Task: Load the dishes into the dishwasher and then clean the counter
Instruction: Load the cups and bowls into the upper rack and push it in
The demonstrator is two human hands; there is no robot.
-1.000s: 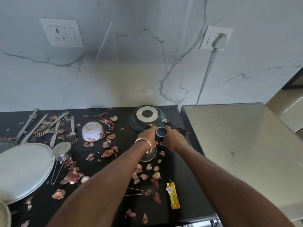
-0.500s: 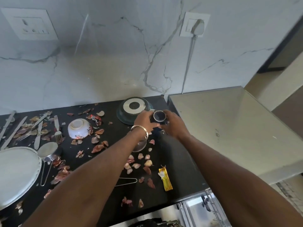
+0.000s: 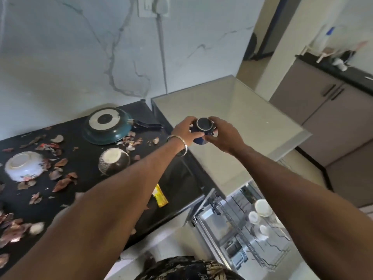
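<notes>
Cup (image 3: 202, 128) clasped base-up between left hand (image 3: 186, 131) and right hand (image 3: 224, 134), fingers (image 3: 216, 119) of both curled shut around it. Held clear above tabletop (image 3: 177, 174); open rack (image 3: 260, 225) below and nearer, on right-hand side.

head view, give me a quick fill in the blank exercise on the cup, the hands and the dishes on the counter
1. The dark blue cup is held by ____ hands, left hand and right hand.
2. The cup is turned ____ up.
3. The teal pan on the black counter lies ____.
4. The dishwasher rack below already holds several ____ dishes.

Missing words: both; base; upside down; white
</notes>
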